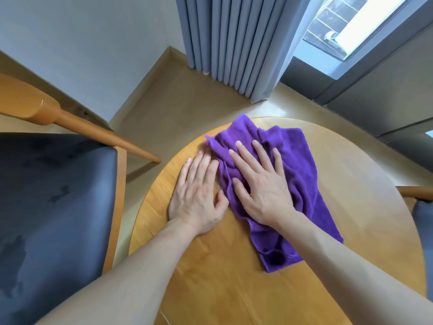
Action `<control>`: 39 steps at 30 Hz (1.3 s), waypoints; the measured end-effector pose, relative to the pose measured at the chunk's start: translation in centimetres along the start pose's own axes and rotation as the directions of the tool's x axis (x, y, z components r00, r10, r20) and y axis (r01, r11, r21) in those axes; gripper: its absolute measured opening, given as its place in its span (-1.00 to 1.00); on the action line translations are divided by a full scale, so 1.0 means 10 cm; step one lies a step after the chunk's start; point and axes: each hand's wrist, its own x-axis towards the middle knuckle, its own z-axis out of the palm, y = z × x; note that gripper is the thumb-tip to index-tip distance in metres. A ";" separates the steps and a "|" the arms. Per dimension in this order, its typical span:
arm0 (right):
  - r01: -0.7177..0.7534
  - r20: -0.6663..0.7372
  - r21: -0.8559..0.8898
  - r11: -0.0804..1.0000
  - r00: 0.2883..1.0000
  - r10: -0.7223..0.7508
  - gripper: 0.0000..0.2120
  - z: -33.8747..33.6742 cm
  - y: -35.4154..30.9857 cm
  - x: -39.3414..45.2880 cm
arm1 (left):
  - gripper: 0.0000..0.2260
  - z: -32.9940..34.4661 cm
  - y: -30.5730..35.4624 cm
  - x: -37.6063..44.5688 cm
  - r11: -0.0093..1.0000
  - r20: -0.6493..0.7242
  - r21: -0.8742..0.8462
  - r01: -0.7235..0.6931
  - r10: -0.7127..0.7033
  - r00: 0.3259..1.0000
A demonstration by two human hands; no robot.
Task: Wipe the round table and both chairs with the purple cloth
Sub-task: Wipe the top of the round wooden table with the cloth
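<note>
1. Round wooden table [339, 207]: centre of view, top partly covered by the cloth.
2. Left chair [58, 195]: dark seat, wooden frame, beside the table. Second chair [421, 207]: only an edge visible at right.
3. Purple cloth [297, 174]: rumpled, lying on the table's far half.
4. Right hand [260, 184]: fingers straight and spread, pressing flat on the cloth.
5. Left hand [196, 195]: flat on bare wood, fingers extended, touching the cloth's left edge.

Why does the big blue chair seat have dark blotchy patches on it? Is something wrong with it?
The chair seat on the left has several darker, uneven patches. They look like damp marks or stains; the picture can't settle which. Nothing looks torn or broken. The purple cloth is simply rumpled on the round table.
</note>
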 end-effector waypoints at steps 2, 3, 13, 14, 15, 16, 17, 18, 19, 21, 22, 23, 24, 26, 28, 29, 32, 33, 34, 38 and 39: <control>0.045 0.039 -0.032 0.998 0.998 -0.044 -0.41 0.00 0.14 -0.26 | -0.38 -0.01 0.01 0.00 1.000 0.004 -0.012 -0.001 0.001 1.000; 0.016 0.037 -0.051 0.999 0.999 -0.014 -0.40 -0.01 0.23 -0.36 | -0.37 -0.01 0.01 0.00 1.000 0.006 -0.014 -0.005 0.005 1.000; -0.346 -0.089 0.049 0.937 0.933 0.349 -0.40 -0.07 0.05 0.42 | -0.34 0.02 0.02 0.01 1.000 0.008 0.021 -0.004 0.003 1.000; -0.303 -0.087 0.039 0.952 0.948 0.306 -0.41 -0.06 -0.01 0.41 | -0.34 0.02 0.02 0.01 1.000 0.009 0.018 -0.003 0.003 1.000; -0.247 -0.079 0.026 0.969 0.965 0.248 -0.42 -0.04 -0.04 0.36 | -0.34 0.02 0.01 0.01 1.000 0.009 0.013 -0.003 0.003 1.000; -0.175 -0.068 0.015 0.984 0.982 0.176 -0.43 -0.03 -0.05 0.27 | -0.35 0.01 0.01 0.01 1.000 0.010 0.011 -0.002 0.002 1.000; -0.100 -0.051 0.009 0.995 0.994 0.100 -0.44 -0.02 -0.05 0.16 | -0.36 0.00 0.01 0.01 1.000 0.008 0.008 -0.001 0.001 1.000; -0.033 -0.024 -0.001 0.999 0.999 0.033 -0.44 -0.01 -0.01 0.03 | -0.37 0.00 0.01 0.01 1.000 0.006 0.000 0.000 0.000 1.000; 0.024 0.005 -0.014 1.000 1.000 -0.024 -0.43 -0.01 0.06 -0.09 | -0.38 0.00 0.02 0.01 1.000 0.003 -0.008 -0.002 0.002 1.000; 0.075 0.054 -0.017 0.997 0.996 -0.074 -0.43 -0.04 0.24 -0.30 | -0.40 0.00 0.03 0.02 1.000 0.000 -0.021 -0.009 0.009 1.000; 0.089 0.060 -0.027 0.996 0.994 -0.087 -0.42 -0.07 0.31 -0.36 | -0.39 0.00 0.00 0.01 1.000 0.001 -0.026 -0.009 0.009 1.000; 0.100 0.068 -0.054 0.993 0.993 -0.097 -0.42 -0.13 0.42 -0.40 | -0.38 0.01 0.03 0.02 0.999 -0.004 -0.044 -0.003 0.002 1.000; 0.102 0.078 -0.071 0.992 0.992 -0.096 -0.41 -0.19 0.52 -0.39 | -0.36 0.01 0.05 0.02 0.999 -0.002 -0.047 0.002 -0.002 1.000; 0.052 0.066 -0.077 0.996 0.997 -0.047 -0.39 -0.25 0.59 -0.22 | -0.35 -0.01 0.03 0.01 0.999 -0.002 -0.040 0.004 -0.004 1.000; -0.065 0.017 -0.081 0.995 0.998 0.067 -0.38 -0.28 0.58 0.02 | -0.35 -0.01 0.04 0.02 0.999 -0.009 -0.050 0.001 -0.002 1.000; -0.134 -0.008 -0.060 0.989 0.991 0.134 -0.38 -0.27 0.53 0.14 | -0.35 -0.02 0.05 0.02 0.999 -0.007 -0.045 0.001 -0.001 1.000; -0.284 -0.072 0.001 0.959 0.956 0.284 -0.38 -0.18 0.27 0.41 | -0.34 -0.01 0.06 0.02 1.000 0.002 -0.029 0.003 -0.003 1.000; -0.295 -0.080 0.016 0.955 0.952 0.295 -0.38 -0.14 0.16 0.43 | -0.34 -0.01 0.05 0.02 1.000 0.003 -0.024 0.001 -0.001 1.000; -0.284 -0.086 0.027 0.959 0.955 0.285 -0.38 -0.11 0.06 0.41 | -0.34 0.00 0.04 0.02 1.000 0.001 -0.020 0.001 -0.001 1.000; -0.074 -0.027 0.025 0.997 0.997 0.074 -0.38 -0.01 -0.08 -0.03 | -0.37 0.01 0.04 0.01 1.000 -0.010 -0.014 0.001 -0.002 1.000; -0.039 -0.002 0.019 0.999 0.999 0.039 -0.37 0.01 -0.07 -0.17 | -0.38 0.01 0.04 0.01 1.000 -0.017 -0.017 0.001 -0.001 1.000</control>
